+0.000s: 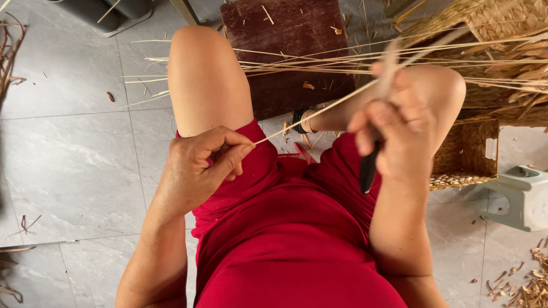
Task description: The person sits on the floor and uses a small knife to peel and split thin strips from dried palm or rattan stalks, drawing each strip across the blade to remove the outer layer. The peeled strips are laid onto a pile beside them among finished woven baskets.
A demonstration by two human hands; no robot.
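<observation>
Firstly, at the far left, some dry stalks point(8, 54) lie on the grey floor point(74, 154). The left hand point(200, 165) pinches the near end of a thin pale strip point(311, 116); its fingers point(234, 157) are closed tight on it. The strip runs up and right to the right hand point(394, 134), which is closed around a dark-handled tool point(368, 168) and appears to touch the strip also. Behind, a bundle of loose strips point(319, 63) lies across a dark wooden stool point(285, 51). At the right stand a woven basket point(465, 157) and a bigger woven piece point(508, 34), so many strips seem not yet prepared.
</observation>
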